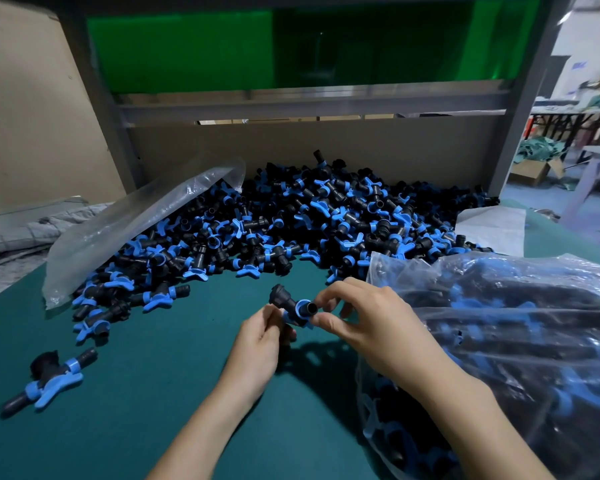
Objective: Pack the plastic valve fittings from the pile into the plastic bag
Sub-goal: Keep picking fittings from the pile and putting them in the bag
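Black valve fitting (290, 305) in right hand (369, 325)

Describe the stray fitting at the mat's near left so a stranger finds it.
Take the green mat before the big pile. Toward its near left edge lies a black fitting with a blue handle. Only it lies apart from the others.
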Tool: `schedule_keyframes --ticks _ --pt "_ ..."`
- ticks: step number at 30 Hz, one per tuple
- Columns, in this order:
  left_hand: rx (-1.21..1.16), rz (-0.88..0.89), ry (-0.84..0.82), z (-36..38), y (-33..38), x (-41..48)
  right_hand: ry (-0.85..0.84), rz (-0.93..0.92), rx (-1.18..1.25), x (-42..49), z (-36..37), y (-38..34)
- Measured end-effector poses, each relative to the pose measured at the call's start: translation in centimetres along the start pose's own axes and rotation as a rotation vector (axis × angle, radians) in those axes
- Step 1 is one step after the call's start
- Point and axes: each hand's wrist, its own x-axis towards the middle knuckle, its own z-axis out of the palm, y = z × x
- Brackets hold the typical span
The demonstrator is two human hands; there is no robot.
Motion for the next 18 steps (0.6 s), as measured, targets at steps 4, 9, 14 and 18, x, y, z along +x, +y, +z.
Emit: schedule_keyframes --ticks 4,9,14,18 --pt "-0.071 0.024 -0.051 -0.1 0.4 -0.2 -0.021 -0.046 0.03 -0.1 -0.1 -0.4" --pt "-0.093 0.031 -0.071 -0.3 0.2 -0.1 -0.038 -0.059 0.033 -0.2 -0.3 -0.4" --pt "-0.147 0.076 0.018 -0.6 0.6 0.1 0.007 -0.045 -0.032 -0.3 0.0 -0.3" --pt "-0.191 0.177 0.18 -0.7 1.9 -0.4 0.034 0.025 -0.053 -0.2 0.4 0.1"
